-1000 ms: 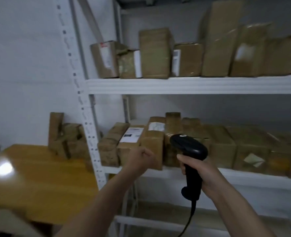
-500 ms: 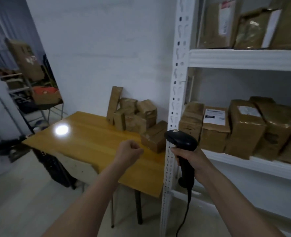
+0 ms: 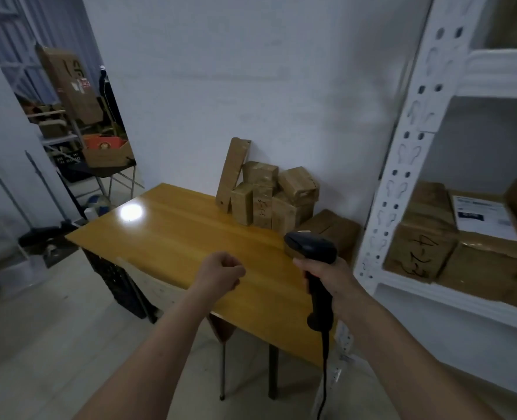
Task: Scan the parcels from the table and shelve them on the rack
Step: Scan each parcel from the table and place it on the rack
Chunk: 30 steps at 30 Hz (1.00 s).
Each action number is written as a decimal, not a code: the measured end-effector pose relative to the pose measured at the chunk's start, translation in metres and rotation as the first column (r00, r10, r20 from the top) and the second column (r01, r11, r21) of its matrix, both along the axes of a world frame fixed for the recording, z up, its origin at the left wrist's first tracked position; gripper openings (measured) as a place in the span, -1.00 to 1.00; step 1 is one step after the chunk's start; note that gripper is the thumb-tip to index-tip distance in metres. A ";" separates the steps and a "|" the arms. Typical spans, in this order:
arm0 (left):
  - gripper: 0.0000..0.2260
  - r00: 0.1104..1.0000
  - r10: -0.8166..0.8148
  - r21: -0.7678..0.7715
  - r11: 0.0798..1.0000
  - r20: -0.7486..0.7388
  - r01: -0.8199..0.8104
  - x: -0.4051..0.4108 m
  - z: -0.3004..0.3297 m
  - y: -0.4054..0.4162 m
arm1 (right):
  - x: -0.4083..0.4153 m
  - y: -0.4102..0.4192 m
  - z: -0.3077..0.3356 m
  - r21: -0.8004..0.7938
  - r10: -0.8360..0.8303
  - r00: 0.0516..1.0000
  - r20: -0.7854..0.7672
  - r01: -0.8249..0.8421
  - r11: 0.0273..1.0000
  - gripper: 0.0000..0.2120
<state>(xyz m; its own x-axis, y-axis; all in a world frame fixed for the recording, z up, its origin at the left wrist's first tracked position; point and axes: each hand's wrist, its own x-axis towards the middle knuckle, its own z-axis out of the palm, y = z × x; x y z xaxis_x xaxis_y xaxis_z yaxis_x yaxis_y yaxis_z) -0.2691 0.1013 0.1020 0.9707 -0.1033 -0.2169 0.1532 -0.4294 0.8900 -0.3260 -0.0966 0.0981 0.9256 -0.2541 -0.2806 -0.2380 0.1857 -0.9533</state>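
Observation:
Several brown taped parcels (image 3: 266,195) stand piled against the wall at the far right corner of the wooden table (image 3: 175,237). One flatter parcel (image 3: 333,228) lies beside the rack post. My right hand (image 3: 327,274) grips the handle of a black barcode scanner (image 3: 311,250), its head pointing left over the table. My left hand (image 3: 220,274) hovers over the table's near edge with fingers curled into a loose fist, holding nothing. The white rack (image 3: 402,165) at right carries shelved parcels (image 3: 424,237), one marked with handwritten numbers.
The scanner's cable (image 3: 324,368) hangs down toward the floor. A doorway at left shows a cardboard box (image 3: 69,83) and clutter on another rack. A black crate (image 3: 114,277) sits under the table. A chair back (image 3: 163,292) stands at the table's near side.
My view has swung left from the rack to the table. My left hand let go of the shelved parcel and pulled back into a fist. The scanner stays in my right hand.

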 end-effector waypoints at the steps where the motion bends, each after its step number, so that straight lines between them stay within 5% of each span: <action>1: -0.91 1.000 0.005 0.005 1.000 0.002 -0.005 0.014 -0.004 0.002 | 0.012 0.002 -0.003 -0.006 0.001 1.000 0.003 -0.001 1.000 -0.78; 14: -0.82 0.970 -0.212 0.317 0.934 0.119 0.166 0.220 -0.031 -0.034 | 0.188 -0.022 -0.027 -0.011 -0.169 0.975 -0.141 0.169 0.986 -0.74; 26: -0.95 0.888 -0.455 0.536 0.767 0.070 0.351 0.322 -0.063 -0.103 | 0.237 -0.057 -0.038 0.062 -0.368 0.903 -0.223 0.390 0.919 -0.90; 30: -0.66 0.854 -0.520 0.482 0.749 0.003 0.454 0.352 -0.064 -0.135 | 0.247 -0.064 -0.040 0.035 -0.472 0.853 -0.224 0.491 0.871 -0.89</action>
<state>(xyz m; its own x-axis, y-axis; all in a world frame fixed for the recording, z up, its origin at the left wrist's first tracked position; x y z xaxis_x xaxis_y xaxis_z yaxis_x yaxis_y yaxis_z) 0.0829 -0.0338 0.0383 0.8373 -0.4926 -0.2373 -0.2889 -0.7671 0.5729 -0.0790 -0.1605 0.0578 0.6146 -0.6186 -0.4895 -0.2822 0.4071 -0.8687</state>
